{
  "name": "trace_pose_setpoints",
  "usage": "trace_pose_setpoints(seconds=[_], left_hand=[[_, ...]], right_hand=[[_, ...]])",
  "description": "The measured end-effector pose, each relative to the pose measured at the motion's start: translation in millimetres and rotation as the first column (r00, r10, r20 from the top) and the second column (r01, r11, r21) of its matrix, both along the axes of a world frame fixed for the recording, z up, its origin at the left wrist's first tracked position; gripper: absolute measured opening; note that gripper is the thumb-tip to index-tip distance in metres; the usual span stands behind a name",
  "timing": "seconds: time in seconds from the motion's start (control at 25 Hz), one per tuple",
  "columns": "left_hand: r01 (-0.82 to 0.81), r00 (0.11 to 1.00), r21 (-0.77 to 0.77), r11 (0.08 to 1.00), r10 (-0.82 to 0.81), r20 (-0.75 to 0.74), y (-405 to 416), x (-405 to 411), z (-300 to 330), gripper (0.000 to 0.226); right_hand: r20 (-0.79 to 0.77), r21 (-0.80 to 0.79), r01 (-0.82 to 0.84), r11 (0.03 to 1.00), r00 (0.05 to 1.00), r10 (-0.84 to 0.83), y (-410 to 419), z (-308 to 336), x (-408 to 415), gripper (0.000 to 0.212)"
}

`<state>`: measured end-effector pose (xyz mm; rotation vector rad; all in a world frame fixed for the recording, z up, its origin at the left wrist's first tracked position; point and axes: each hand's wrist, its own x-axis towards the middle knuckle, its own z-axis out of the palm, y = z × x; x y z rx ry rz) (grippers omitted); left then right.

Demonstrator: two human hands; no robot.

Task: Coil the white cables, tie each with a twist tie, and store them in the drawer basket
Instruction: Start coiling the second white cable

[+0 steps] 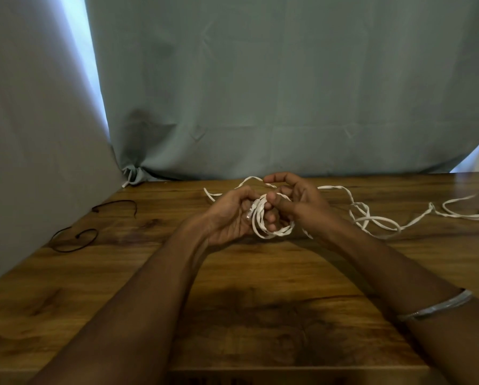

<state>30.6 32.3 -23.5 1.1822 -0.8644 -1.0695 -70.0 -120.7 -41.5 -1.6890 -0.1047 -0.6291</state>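
A flat white cable [371, 218] trails in loose loops across the wooden table [232, 287] toward the right edge. Its near end is wound into a small coil [274, 232] held between both hands above the table. My left hand [230, 218] grips the coil with the clear plug end against the palm. My right hand [294, 201] pinches the coil's top with thumb and fingers. Two black twist ties lie at the left, one [116, 205] farther back, one [74, 240] nearer. No drawer basket is in view.
Grey-green cloth hangs behind the table and along its left side [38, 162]. A silver bangle [438, 307] sits on my right forearm. The table's front edge runs along the bottom of the view.
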Motion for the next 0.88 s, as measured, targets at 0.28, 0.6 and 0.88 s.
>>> trace_pose_setpoints(seconds=[0.28,0.6,0.88], left_hand=[[0.045,0.999,-0.023,0.999,-0.045,0.019,0,-9,3,0.041],[-0.252,0.963,-0.206,0.946,0.225,-0.146,-10,10,-2,0.037],[-0.605,0.74,-0.339,0.72,0.352,-0.573,8,51,9,0.043]], right_hand=[[0.045,-0.046,0.054,0.997,0.998,-0.052,3,4,-4,0.029],[0.101,-0.42,0.404,0.813,0.911,-0.4,-11,1,-8,0.034],[0.257,-0.589,0.515,0.623,0.85,-0.46,-22,12,-20,0.013]])
